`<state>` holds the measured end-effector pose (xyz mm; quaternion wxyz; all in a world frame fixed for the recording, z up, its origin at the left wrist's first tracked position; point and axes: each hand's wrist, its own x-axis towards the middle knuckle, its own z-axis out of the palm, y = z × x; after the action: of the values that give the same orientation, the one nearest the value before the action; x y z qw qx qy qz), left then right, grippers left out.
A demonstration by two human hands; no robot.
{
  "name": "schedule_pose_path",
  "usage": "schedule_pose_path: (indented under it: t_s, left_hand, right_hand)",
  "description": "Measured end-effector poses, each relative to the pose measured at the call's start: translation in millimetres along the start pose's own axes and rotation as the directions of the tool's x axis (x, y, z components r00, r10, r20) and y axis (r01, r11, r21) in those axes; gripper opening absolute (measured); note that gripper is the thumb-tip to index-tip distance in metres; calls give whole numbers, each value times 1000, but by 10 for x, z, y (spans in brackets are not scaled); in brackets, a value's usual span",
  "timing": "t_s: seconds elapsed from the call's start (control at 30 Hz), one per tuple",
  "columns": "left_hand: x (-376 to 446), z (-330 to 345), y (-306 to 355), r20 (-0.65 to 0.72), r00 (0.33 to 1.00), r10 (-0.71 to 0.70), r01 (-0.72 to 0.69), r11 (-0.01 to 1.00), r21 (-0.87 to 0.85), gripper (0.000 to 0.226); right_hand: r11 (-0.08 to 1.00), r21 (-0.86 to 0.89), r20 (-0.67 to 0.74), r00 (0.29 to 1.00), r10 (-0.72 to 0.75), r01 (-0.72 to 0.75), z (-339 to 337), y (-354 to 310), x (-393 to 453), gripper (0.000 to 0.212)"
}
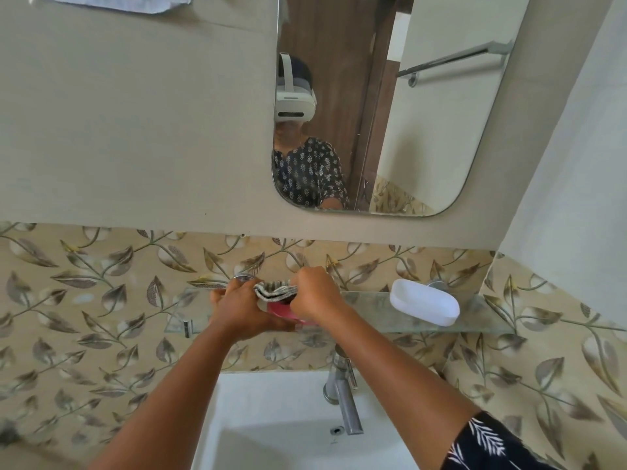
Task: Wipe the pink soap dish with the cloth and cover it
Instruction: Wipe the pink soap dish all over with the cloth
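We steady the pink soap dish (283, 312) on the glass shelf (369, 300) with our left hand (242, 308), while our right hand (315, 295) grips the cloth (274, 289). The white cover (424, 301) lies rightward, long axis along the shelf, nearer our right hand.

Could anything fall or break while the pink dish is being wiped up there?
Maybe. The pink soap dish is gripped in the left hand at the front edge of the narrow glass shelf, above the white sink; a slip might drop it there. The right hand rubs the striped cloth near the white plastic lid, so a wide swipe could knock it off. Hard pressing might strain the glass.
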<state>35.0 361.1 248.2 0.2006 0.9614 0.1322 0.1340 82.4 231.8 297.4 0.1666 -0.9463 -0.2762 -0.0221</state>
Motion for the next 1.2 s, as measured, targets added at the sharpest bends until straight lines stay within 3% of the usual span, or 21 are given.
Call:
schedule_pose_path:
  t_s: [0.1, 0.23, 0.3, 0.4, 0.57, 0.63, 0.7, 0.73, 1.0, 1.13, 1.2]
  left_hand:
    - [0, -11, 17, 11, 1000, 3, -3, 1000, -10, 95]
    - [1, -35, -10, 36, 998, 48, -49, 998, 27, 98]
    - [3, -34, -22, 37, 998, 51, -53, 998, 45, 96]
    - [2, -31, -23, 79, 996, 48, -52, 997, 55, 111]
    - [-7, -39, 26, 98, 994, 37, -40, 999, 31, 98]
    - [-6, -52, 21, 123, 992, 27, -30, 999, 21, 108]
    - [6, -58, 7, 134, 991, 20, -23, 1000, 17, 119]
    - [14, -56, 2, 126, 992, 19, -21, 1000, 19, 120]
    - [64, -8, -35, 98, 995, 23, -26, 999, 26, 105]
    - [72, 13, -40, 96, 995, 25, -30, 998, 46, 106]
    - [65, 13, -42, 83, 996, 27, -30, 999, 41, 103]
  right_hand:
    - [998, 8, 36, 997, -65, 65, -15, 69, -34, 12]
    - [986, 6, 68, 983, -168, 168, -58, 106, -94, 32]
    - [979, -45, 68, 979, -194, 198, -56, 113, -104, 28]
    - [978, -146, 14, 989, -149, 149, -77, 185, -95, 15]
    - [976, -210, -82, 994, -75, 56, -51, 241, -102, 21]
    - [984, -170, -93, 993, -67, 51, -2, 202, -82, 25]
    - [992, -108, -92, 993, -69, 59, 43, 163, -31, 11]
    - [996, -58, -92, 993, -70, 65, 70, 151, -8, 15]
    - [961, 245, 22, 990, -139, 129, 70, 192, 28, 37]
    - [936, 325, 93, 980, -177, 138, 40, 247, -3, 34]
    - [940, 286, 58, 976, -210, 185, 45, 232, -6, 30]
